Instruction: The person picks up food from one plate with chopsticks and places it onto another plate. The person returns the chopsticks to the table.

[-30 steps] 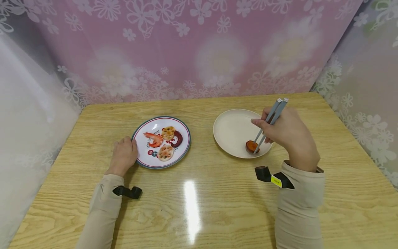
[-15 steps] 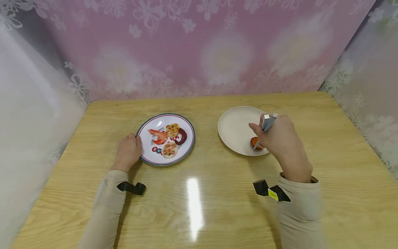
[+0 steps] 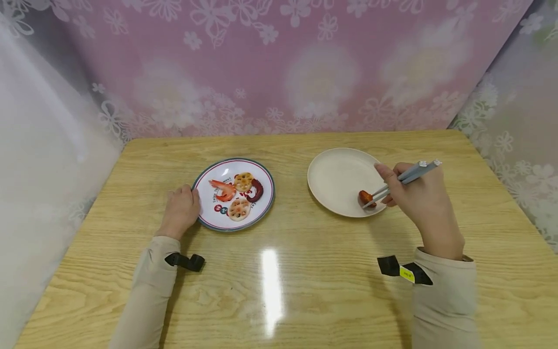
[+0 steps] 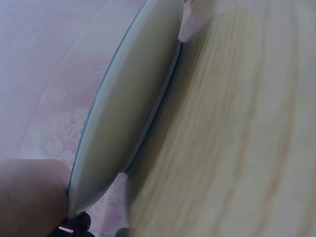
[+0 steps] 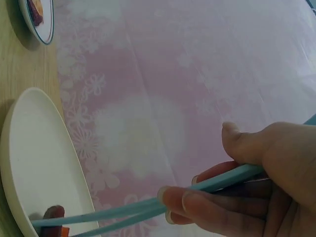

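Note:
In the head view, my right hand point(image 3: 420, 206) holds a pair of grey-blue chopsticks point(image 3: 410, 175), seen closer in the right wrist view point(image 5: 217, 182). Their tips are at a small brown-and-orange food piece point(image 3: 367, 198), which stands tilted near the right front rim of a cream plate point(image 3: 337, 169). My left hand point(image 3: 179, 211) grips the left rim of a white plate point(image 3: 209, 213) with a blue-and-red edge. On that plate lie a shrimp point(image 3: 224, 190), two lotus root slices point(image 3: 243, 182) and a dark red curled tentacle point(image 3: 256, 191). The left wrist view shows the thumb point(image 4: 34, 192) against the rim.
Both plates stand apart on a wooden table point(image 3: 279, 271). A pink flowered curtain point(image 3: 279, 72) hangs behind its far edge, with pale curtains at both sides. Black cameras are strapped to each wrist.
My right hand has swung right and the chopsticks now slant low from the right. The food piece has tipped from lying flat onto its side. The left hand still holds its plate.

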Demonstrator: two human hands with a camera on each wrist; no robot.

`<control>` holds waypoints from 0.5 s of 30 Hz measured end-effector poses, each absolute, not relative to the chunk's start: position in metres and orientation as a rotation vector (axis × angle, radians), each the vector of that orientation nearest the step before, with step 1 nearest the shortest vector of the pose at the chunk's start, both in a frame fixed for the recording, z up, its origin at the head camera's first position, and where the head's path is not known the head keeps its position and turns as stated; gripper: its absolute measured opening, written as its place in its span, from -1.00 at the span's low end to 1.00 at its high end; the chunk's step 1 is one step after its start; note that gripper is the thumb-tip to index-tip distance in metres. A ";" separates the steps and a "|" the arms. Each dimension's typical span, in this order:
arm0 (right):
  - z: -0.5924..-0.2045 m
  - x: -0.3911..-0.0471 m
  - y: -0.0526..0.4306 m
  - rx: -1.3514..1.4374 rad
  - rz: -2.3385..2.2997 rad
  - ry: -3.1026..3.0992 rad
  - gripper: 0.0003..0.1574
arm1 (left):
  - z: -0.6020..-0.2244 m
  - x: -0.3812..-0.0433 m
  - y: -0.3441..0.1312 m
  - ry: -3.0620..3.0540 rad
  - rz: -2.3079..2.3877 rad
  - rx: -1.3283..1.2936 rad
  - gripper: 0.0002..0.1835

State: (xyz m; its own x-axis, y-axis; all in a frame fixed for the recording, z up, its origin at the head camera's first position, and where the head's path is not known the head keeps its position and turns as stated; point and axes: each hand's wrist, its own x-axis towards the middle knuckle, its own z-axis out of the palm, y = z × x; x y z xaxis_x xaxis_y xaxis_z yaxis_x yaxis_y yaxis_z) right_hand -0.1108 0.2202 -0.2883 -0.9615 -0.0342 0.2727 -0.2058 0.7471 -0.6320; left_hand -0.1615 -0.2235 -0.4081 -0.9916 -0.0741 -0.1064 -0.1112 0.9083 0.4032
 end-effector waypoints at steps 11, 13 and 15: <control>-0.288 -0.112 0.239 -0.041 1.411 -2.605 -0.32 | -0.407 -0.163 -0.224 2.980 0.650 -0.155 -0.52; -0.289 -0.113 0.239 -0.047 1.407 -2.589 -0.33 | -0.407 -0.162 -0.224 2.973 0.652 -0.164 -0.51; -0.291 -0.113 0.239 -0.056 1.412 -2.564 -0.33 | -0.406 -0.161 -0.224 2.967 0.653 -0.175 -0.50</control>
